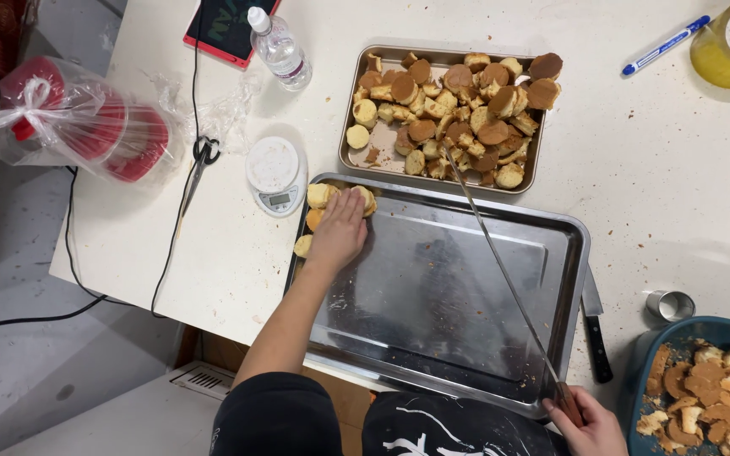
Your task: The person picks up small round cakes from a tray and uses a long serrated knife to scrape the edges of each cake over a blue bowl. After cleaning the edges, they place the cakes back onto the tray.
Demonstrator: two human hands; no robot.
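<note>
**Cake pieces and a long knife**

My left hand [340, 230] lies flat, fingers together, on cake pieces [324, 197] in the top-left corner of the big steel tray [466, 253]. My right hand [586, 424] grips the long knife [500, 268] by its handle, its blade reaching across to the smaller cake tray [356, 127].

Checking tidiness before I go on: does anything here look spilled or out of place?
Yes. Crumbs are scattered over the white table right of the trays, and a second knife lies half tucked under the big steel tray's right rim.
</note>
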